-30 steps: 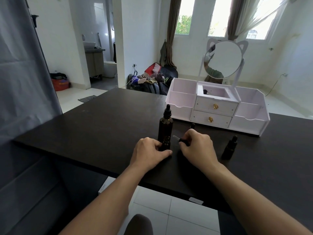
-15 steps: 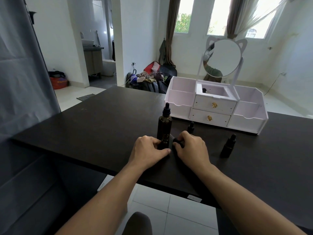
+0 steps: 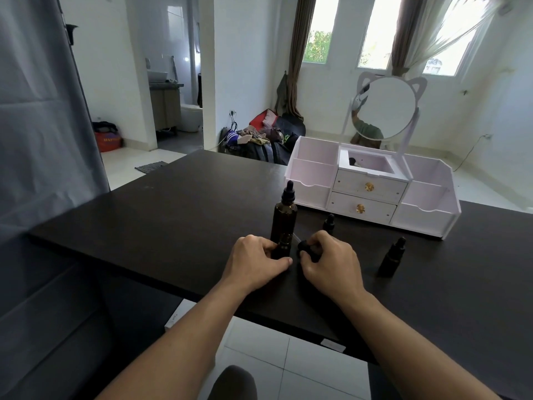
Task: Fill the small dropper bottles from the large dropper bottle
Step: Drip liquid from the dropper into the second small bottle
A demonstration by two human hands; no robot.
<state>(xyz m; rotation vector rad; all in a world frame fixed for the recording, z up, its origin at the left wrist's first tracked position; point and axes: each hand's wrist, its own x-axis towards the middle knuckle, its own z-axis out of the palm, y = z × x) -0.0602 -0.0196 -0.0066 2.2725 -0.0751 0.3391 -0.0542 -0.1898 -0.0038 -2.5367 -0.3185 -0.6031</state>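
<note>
While both forearms reach in from the near edge, the dark desk [image 3: 144, 226] spreads wide under everything, and a white organizer [image 3: 372, 194] with two gold-knobbed drawers sits on it at the far right, side compartments open to the top. A round mirror [image 3: 383, 108] with cat ears stands upright from the back of that organizer.

Near the middle of the desk the large dropper bottle [image 3: 284, 217] stands upright, long axis vertical, its black dropper cap pointing straight up. Just in front of it, touching or nearly so, a small dropper bottle [image 3: 283, 247] also stands upright with its neck uncapped; the left hand [image 3: 255, 262] curls round its base, thumb lying along the desk in front of it and fingers wrapped to its left side.

Right beside that, the right hand [image 3: 331, 264] has its fingers closed on a black dropper cap [image 3: 307, 246], held low over the desk with a thin glass pipette slanting up and to the left toward the small bottle's neck; whether the tip touches it I cannot tell.

Two more small bottles stand capped and upright, apart from the hands: one [image 3: 328, 223] just behind the right hand's knuckles, another [image 3: 393, 256] off to the right, nearer the organizer's front corner.
</note>
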